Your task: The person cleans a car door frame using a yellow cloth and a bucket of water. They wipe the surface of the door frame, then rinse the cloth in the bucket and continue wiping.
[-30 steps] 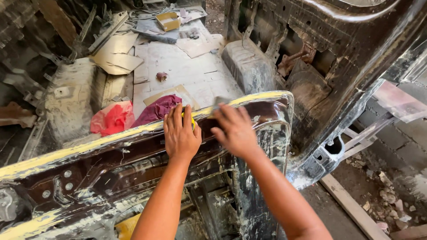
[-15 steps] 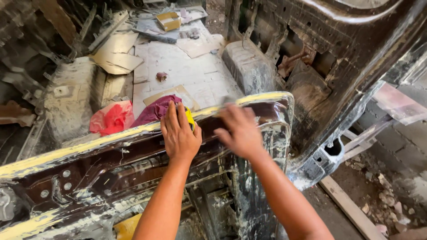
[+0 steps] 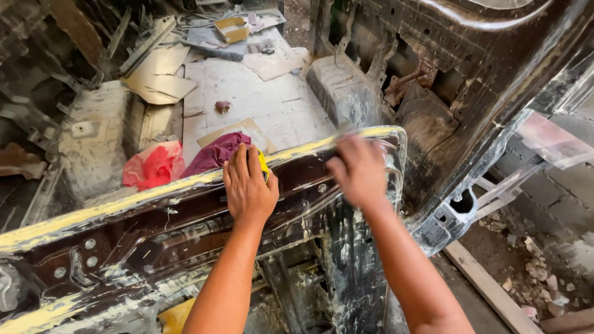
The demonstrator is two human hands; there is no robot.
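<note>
Under my hands the metal panel (image 3: pixel 185 229) looked dark and glossy, streaked with rough, matt patches of pale filler and yellow along its rim. The red cloth (image 3: pixel 154 164) and maroon cloth (image 3: pixel 213 154) behind it looked soft and crumpled. The truck bed floor (image 3: pixel 260 99) was dull, scuffed metal; the cardboard box (image 3: pixel 230 28) was matt.
</note>
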